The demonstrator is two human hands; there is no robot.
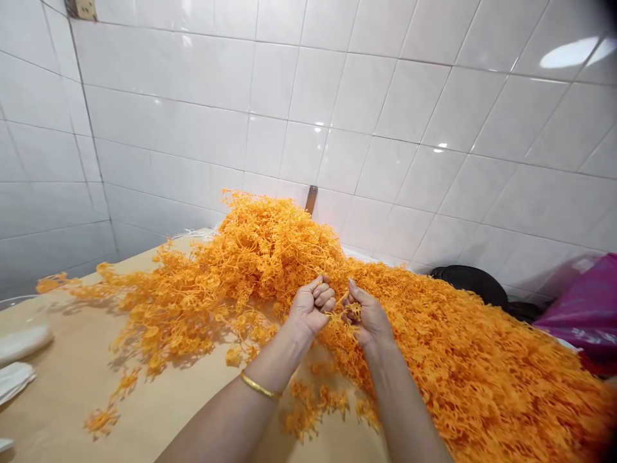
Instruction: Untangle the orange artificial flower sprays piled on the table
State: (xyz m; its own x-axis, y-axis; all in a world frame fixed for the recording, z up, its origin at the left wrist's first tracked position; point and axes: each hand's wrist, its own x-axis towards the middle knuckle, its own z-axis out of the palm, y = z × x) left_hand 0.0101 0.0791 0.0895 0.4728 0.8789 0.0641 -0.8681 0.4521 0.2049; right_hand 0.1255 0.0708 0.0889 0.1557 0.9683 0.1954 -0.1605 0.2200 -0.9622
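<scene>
Above the table's middle, my left hand (pixel 312 305) is closed, its curled fingers pinching a bit of orange plastic that is mostly hidden. Just to its right, my right hand (pixel 370 314) grips a small orange plastic flower piece (pixel 355 311), with thin stems of it showing between the two hands. Behind them rises a tangled heap of orange plastic flower pieces (pixel 274 247), joined by thin stems. A gold bangle (pixel 260 386) circles my left wrist. A few loose orange flower pieces (pixel 308 408) lie below my hands.
The heap continues as a wide pile (pixel 501 366) along the right of the tan table (pixel 193 411). Against the white tiled wall (pixel 299 83) are black round objects (pixel 470 284) and a purple bag (pixel 585 305). White items (pixel 22 344) lie at the left edge.
</scene>
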